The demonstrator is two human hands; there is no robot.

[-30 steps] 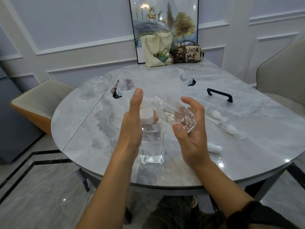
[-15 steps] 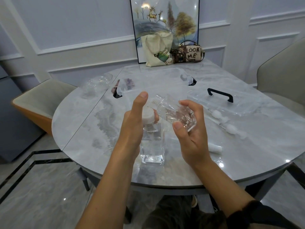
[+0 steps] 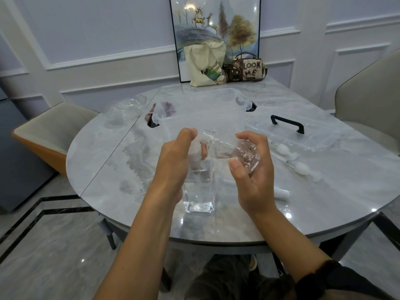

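A square clear bottle [image 3: 199, 192] stands on the marble table [image 3: 112, 169] near its front edge, with a little clear liquid at the bottom. My left hand [image 3: 175, 161] grips its top, fingers and thumb curled round the white cap [image 3: 194, 149]. My right hand [image 3: 252, 176] holds a second clear bottle [image 3: 234, 151] tilted on its side just above. That bottle's open threaded mouth [image 3: 206, 137] points left, close to my left fingers. The standing bottle's neck is hidden by my left hand.
Behind the hands stands a clear storage box [image 3: 207, 105] with black latches; its lid with a black handle [image 3: 287, 124] lies to the right. White-bulbed pump parts [image 3: 303, 166] and a small white piece [image 3: 281, 194] lie right. Empty clear bottles [image 3: 127, 107] lie far left. Bags [image 3: 205, 66] stand at the back, chairs at both sides.
My left index finger, straight up before, has curled down over the white cap. My right hand has brought the tilted bottle's mouth closer to my left hand.
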